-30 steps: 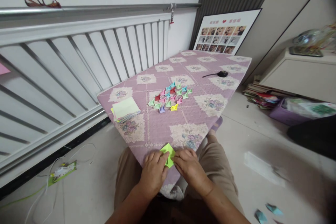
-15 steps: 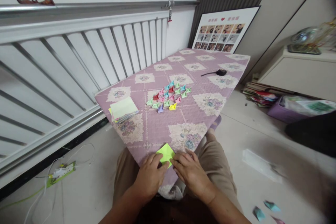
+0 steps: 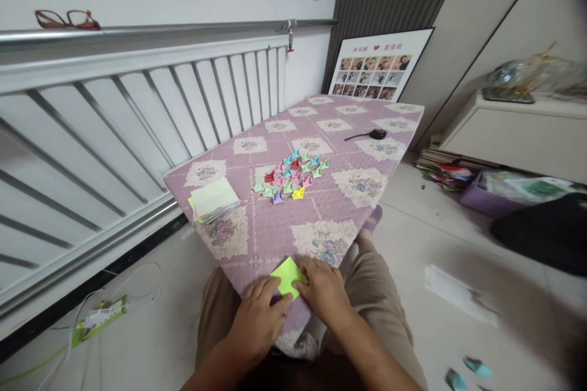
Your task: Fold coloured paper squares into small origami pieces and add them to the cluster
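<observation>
Domestic room with a pale tiled floor [image 3: 426, 238]; a worktop [image 3: 321, 195] covered in a mauve quilted cloth with floral squares stands beside a white slatted railing [image 3: 137, 110]. At the near corner of the worktop lies a lime-green folded paper [image 3: 287, 275], a small diamond-like shape set flat, one corner pointing away from the person toward the railing side; its long axis cannot be told with certainty. The fingers [image 3: 268, 288] of the left hand [image 3: 257, 321] lie pressed together on the paper's near-left edge; the right hand [image 3: 323, 290] rests on its right edge with fingers held close, pinning it to the cloth. Both hands press the paper down without lifting it. Farther out, at mid-worktop, a cluster of small folded paper pieces [image 3: 293, 174] in many colours lies in rows, and a stack of paper sheets [image 3: 213, 198] sits near the left edge. A black object with a thin handle [image 3: 369, 134] lies toward the far end. A framed photo board [image 3: 373, 67] leans against the dark ribbed wall; its heading characters flank a red heart but are too small to read. Red-framed glasses [image 3: 66, 18] rest on the rail.
</observation>
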Demonstrator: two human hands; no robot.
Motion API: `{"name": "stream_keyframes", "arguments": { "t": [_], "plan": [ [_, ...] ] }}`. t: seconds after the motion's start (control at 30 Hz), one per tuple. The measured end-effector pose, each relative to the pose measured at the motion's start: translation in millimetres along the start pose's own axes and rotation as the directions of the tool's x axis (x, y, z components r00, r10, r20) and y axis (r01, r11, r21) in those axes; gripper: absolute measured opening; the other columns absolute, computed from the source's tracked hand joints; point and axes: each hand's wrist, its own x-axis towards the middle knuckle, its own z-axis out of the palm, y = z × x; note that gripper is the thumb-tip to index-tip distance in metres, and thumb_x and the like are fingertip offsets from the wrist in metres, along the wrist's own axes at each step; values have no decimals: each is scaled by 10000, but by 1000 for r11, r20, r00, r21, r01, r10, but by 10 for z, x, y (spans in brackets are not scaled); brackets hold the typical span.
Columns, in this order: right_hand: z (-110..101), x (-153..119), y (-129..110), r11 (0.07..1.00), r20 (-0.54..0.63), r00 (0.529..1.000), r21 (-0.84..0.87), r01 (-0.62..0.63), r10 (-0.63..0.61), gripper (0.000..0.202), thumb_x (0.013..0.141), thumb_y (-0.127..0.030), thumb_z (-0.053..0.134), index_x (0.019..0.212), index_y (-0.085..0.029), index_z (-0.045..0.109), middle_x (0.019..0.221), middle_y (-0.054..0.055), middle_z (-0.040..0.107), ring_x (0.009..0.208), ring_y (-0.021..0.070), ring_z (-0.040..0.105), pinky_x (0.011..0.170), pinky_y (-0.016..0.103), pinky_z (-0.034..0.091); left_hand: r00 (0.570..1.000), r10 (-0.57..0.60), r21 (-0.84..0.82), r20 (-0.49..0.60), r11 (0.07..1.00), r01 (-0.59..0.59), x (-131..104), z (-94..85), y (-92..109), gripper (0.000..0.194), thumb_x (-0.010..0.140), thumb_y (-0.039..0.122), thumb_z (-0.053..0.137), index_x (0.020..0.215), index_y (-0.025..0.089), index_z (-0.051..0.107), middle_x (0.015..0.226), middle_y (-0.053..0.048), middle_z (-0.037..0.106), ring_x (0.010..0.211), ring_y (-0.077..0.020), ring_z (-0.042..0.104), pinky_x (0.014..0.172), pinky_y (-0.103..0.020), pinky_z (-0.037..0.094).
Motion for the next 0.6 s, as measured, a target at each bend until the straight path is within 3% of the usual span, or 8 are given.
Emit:
{"name": "stream_keyframes", "arguments": {
  "t": [0.13,0.2,0.27,0.43,0.6],
  "plan": [
    [-30,35,-18,997,54,996,-29,-65,66,260,748,-264,688,972,-220,563,1014,56,663,974,241,592,721,322,329,992,-118,-142,-39,984,111,179,-79,20,297,855,217,567,1144,273,601,1199,-49,572,1108,-222,511,972,-391,407],
    [-39,56,-26,997,83,994,-40,-71,74,260,742,-280,687,968,-228,571,1035,55,658,984,242,587,721,321,329,966,-249,-170,-71,957,234,322,-149,21,342,832,206,587,1172,222,554,1146,-61,580,1082,-218,513,947,-367,412],
    [-45,72,-31,997,96,993,-38,-63,67,251,740,-288,684,963,-235,580,1039,50,654,987,240,582,725,321,330,951,-307,-120,-42,946,300,459,-217,12,381,798,244,630,1165,198,537,1136,-76,573,1098,-242,499,953,-383,393],
    [-46,84,-21,999,101,994,-18,-44,46,303,738,-274,684,1023,-235,587,1064,52,636,1015,240,562,734,319,324,962,-265,-86,68,959,270,664,-336,-41,371,732,284,692,1059,176,553,1049,-79,611,1018,-250,548,887,-354,405],
    [-25,94,8,1000,107,994,18,-25,23,249,728,-279,689,955,-234,597,1020,37,619,990,230,547,725,309,302,969,-218,-86,120,970,229,734,-398,-83,267,703,296,713,899,191,566,930,-49,622,899,-231,575,783,-313,417]
  ]
}}
